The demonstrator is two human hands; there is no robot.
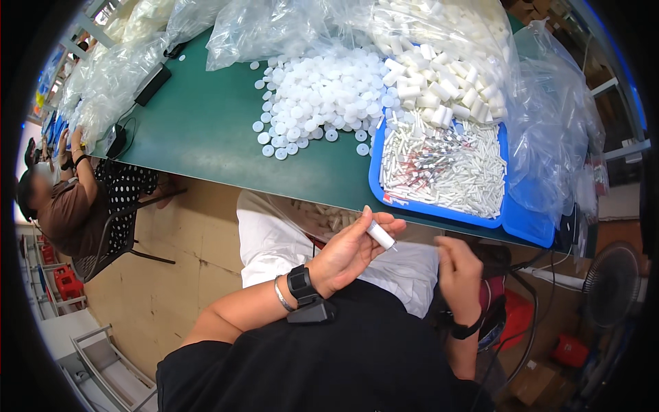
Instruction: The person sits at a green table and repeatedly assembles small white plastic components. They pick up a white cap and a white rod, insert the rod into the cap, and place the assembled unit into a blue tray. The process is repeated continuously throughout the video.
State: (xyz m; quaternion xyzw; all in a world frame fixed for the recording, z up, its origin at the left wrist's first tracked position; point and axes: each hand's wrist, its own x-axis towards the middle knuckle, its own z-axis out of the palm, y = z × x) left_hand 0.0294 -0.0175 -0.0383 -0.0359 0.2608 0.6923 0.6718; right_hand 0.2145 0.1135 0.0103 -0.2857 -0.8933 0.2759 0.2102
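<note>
My left hand (350, 250) is closed round a small white cylinder (380, 235), held tilted over my lap just off the table's front edge. A thin pin sticks out of the cylinder's lower right end. To the right of it, and apart from it, is my right hand (458, 271), its fingers curled in; whatever they may hold is hidden. Beyond my hands stands a blue tray (439, 211) full of thin white sticks (446, 168), with some red and dark metallic pieces among them. Behind the tray lies a heap of thicker white cylinders (446, 82).
White round discs (322, 96) are heaped on the green table (199, 123), left of the tray. Clear plastic bags (274, 31) lie along the back and right. A person (68, 206) sits at the left. A fan (611, 281) stands at the right.
</note>
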